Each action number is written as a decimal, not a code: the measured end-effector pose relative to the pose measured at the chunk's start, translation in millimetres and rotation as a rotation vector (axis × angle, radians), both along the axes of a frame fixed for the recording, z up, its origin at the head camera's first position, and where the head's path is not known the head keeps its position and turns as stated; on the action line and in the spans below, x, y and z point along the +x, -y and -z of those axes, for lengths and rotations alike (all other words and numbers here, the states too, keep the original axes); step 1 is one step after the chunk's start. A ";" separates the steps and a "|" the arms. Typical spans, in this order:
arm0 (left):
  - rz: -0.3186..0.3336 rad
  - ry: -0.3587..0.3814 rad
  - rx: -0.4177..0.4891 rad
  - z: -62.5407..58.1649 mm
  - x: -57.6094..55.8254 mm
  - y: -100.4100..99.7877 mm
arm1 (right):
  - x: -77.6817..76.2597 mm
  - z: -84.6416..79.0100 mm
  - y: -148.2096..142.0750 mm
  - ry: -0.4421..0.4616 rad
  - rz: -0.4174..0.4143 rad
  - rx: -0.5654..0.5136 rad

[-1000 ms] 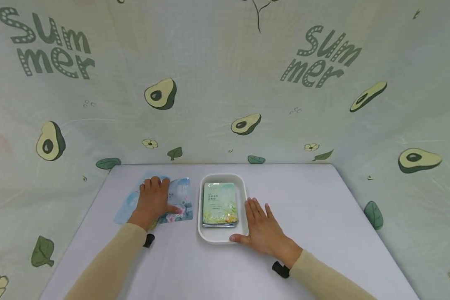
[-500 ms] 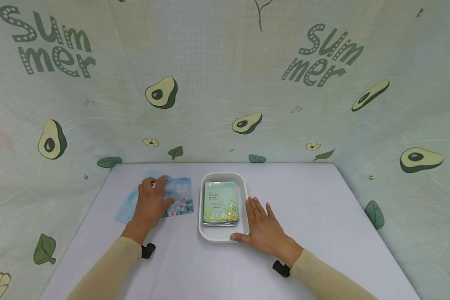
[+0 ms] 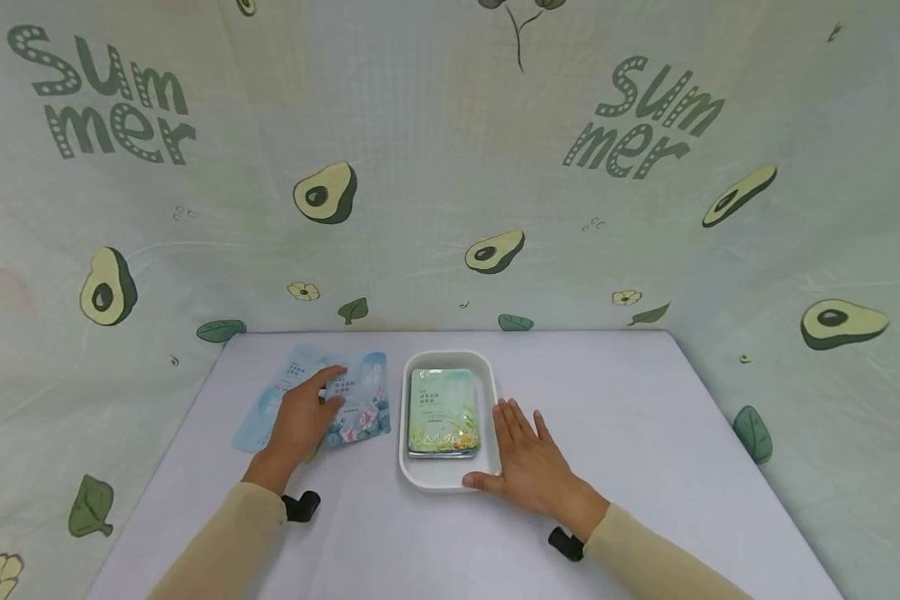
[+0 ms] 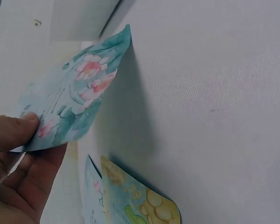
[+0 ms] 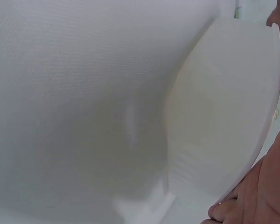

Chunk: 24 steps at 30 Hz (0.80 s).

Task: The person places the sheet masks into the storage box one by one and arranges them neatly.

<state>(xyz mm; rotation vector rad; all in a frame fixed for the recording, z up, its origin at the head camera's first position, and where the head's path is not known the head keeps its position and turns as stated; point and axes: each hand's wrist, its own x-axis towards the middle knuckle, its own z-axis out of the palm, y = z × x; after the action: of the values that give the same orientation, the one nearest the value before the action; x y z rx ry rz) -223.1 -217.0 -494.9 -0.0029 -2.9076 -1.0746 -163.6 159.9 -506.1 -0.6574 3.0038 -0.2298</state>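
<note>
My left hand (image 3: 298,423) pinches the edge of a blue sheet mask packet (image 3: 363,410) printed with pink lotus flowers. In the left wrist view the thumb lies on top of that packet, which slants above the white table. Beneath and left of the hand lies a pale blue packet (image 3: 258,417). A yellow-patterned packet (image 4: 151,200) shows low in the left wrist view, mostly hidden by the hand in the head view. My right hand (image 3: 528,462) rests against the right side of a white tray (image 3: 438,482), fingers straight, thumb at the near rim. Green packets (image 3: 441,412) lie stacked in the tray.
The white table (image 3: 615,400) ends at a cloth backdrop (image 3: 420,167) printed with avocados, leaves and lettering. The tray stands near the table's middle, just right of the blue packets. Black camera mounts (image 3: 302,507) sit at both wrists.
My left fingers have moved from lying spread over the packets to pinching the lotus packet at its left edge. The right hand and tray have stayed in place.
</note>
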 end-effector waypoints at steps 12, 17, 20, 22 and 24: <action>-0.004 0.096 0.164 -2.1 -6.1 14.8 | 0.1 -0.3 0.6 -0.008 -0.009 0.008; 0.011 0.128 0.317 -6.9 -7.4 18.7 | -0.6 -0.5 1.0 -0.019 -0.011 0.005; 0.025 0.130 0.403 -11.1 -7.4 20.3 | -0.6 -0.9 1.1 -0.029 -0.014 0.003; 0.039 0.123 0.460 -14.8 -7.0 21.1 | -0.4 -0.9 1.2 -0.026 -0.013 0.008; 0.039 0.121 0.510 -18.8 -6.6 21.1 | 0.5 -0.6 1.2 -0.026 -0.012 0.003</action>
<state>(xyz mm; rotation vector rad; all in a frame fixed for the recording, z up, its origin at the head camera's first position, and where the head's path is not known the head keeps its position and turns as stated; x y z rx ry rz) -229.7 -238.1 -476.2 0.0222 -2.6458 -1.8460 -163.1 158.8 -505.5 -0.6826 3.0234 -0.2179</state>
